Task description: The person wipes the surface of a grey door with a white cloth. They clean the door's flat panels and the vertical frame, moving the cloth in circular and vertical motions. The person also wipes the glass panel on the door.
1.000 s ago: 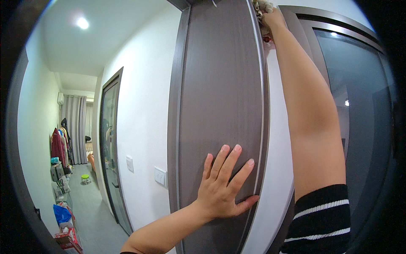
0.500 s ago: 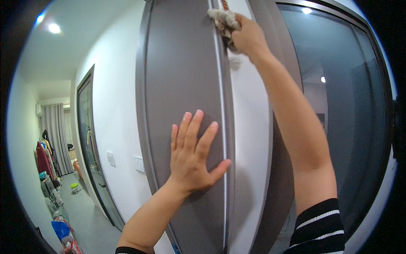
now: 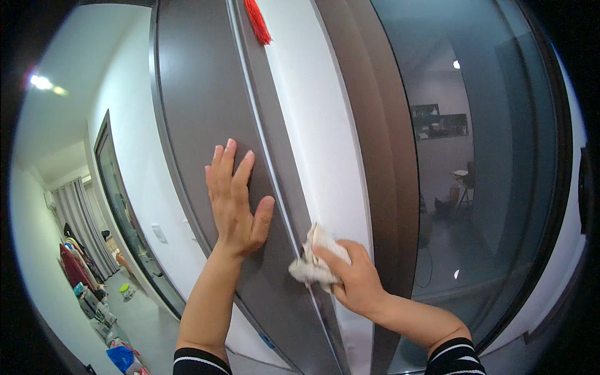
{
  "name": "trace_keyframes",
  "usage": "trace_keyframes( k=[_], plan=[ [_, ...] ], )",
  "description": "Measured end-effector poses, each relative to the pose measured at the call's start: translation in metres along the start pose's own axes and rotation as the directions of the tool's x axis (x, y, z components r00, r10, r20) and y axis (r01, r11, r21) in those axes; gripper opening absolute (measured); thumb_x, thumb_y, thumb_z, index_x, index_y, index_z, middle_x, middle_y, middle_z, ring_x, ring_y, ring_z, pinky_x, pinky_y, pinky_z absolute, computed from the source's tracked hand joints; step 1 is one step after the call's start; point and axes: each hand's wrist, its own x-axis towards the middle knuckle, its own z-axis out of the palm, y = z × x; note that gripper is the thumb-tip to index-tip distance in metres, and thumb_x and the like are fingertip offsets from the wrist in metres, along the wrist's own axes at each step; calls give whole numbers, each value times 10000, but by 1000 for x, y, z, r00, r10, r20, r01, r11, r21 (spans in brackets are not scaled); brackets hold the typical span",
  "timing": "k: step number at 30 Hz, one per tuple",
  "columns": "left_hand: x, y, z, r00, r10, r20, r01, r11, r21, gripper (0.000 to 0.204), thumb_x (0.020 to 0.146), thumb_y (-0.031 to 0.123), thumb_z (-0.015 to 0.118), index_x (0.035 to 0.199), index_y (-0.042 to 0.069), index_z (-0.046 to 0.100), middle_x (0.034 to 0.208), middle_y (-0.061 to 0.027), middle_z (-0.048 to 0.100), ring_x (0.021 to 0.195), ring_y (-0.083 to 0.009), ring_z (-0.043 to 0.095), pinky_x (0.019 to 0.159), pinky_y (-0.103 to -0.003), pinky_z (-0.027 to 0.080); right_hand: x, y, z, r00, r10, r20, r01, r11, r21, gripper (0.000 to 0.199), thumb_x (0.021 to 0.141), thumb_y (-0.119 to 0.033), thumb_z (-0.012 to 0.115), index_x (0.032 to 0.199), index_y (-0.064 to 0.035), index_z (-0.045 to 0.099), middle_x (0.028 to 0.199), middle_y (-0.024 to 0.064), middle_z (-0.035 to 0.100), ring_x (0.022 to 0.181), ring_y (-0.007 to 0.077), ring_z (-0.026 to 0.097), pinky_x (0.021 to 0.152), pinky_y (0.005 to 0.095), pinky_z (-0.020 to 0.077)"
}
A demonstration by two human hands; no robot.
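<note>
A tall grey-brown door [image 3: 194,81] stands in front of me, with a silvery strip [image 3: 265,150] running down near its right edge. My left hand [image 3: 234,203] rests flat against the door panel, fingers spread, left of the strip. Lower and to the right, my right hand [image 3: 356,275] grips a bunched off-white cloth [image 3: 319,256]. The cloth presses on the strip and the door's edge frame. Some of its folds are blurred, and my palm covers part of it.
A red tassel [image 3: 257,24] hangs at the top beside the strip. White wall [image 3: 319,119] separates this door from a dark-framed glass door [image 3: 500,156] at right. Far left, a corridor holds hanging clothes [image 3: 78,265], a green-lidded container [image 3: 127,292] and a blue bag [image 3: 120,357].
My right hand has moved the cloth from the top of the door edge down to about waist-level of the picture. The view has tilted; my left hand stays flat on the door.
</note>
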Motion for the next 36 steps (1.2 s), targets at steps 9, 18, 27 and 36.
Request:
trace_keyframes(
  k=[9,18,27,36],
  plan=[
    [-1,2,3,1000,6,4,-6,1000,5,605,885,376,537,1405,93,412,1500,-198,313,1404,-389,254,1133,-539,126,221,-10,-58,592,-303,-747,512,857,57,402,779,-141,677,1177,-130,621,1102,139,623,1009,370,570,871,419,470],
    [-6,-8,8,993,-20,-115,-3,980,-199,591,875,246,479,1396,3,339,1461,-265,320,1360,-401,309,1127,-478,207,279,-48,-34,725,-277,-630,262,958,-120,450,759,-172,687,1201,-163,610,1191,153,555,1060,413,514,902,438,454],
    [-17,-17,8,954,-212,-214,73,853,-518,619,871,223,395,1413,-38,248,1452,-256,291,1378,-355,284,1146,-446,207,72,-16,17,891,-336,-306,321,942,-98,612,642,-51,691,1232,-201,625,1305,200,429,1183,403,427,1007,486,352],
    [-24,-19,5,945,-271,-185,133,832,-539,669,848,300,527,1390,-26,307,1404,-240,359,1321,-356,346,1114,-443,251,233,-64,-19,643,-595,-481,288,771,-569,374,696,-144,693,1068,-193,695,1202,128,531,1058,361,506,834,465,469]
  ],
)
